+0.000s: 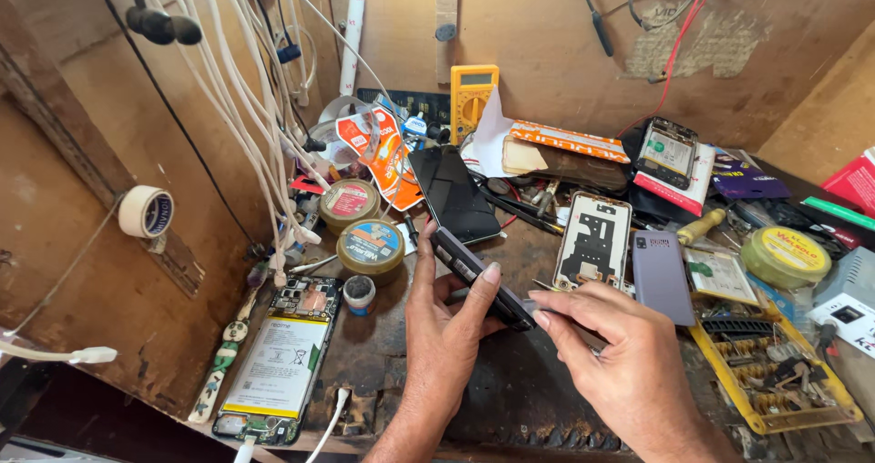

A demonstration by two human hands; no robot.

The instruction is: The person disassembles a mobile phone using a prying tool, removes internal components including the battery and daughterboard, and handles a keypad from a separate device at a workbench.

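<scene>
Left hand (447,331) grips a dark phone (478,276) edge-up above the surface (510,399), fingers wrapped around its body. Right hand (629,354) fingers pinch a thin tool against the phone's lower end. An opened phone with exposed battery (278,363) lies left of the fingers; a lilac back cover (663,276) lies just beyond the right hand.

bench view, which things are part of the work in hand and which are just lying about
In hand:
dark phone, held on edge by the left hand
right hand, its fingers at the phone's lower end

Lying about:
opened phone with battery
yellow multimeter
two round tins
tape roll
yellow parts tray
</scene>
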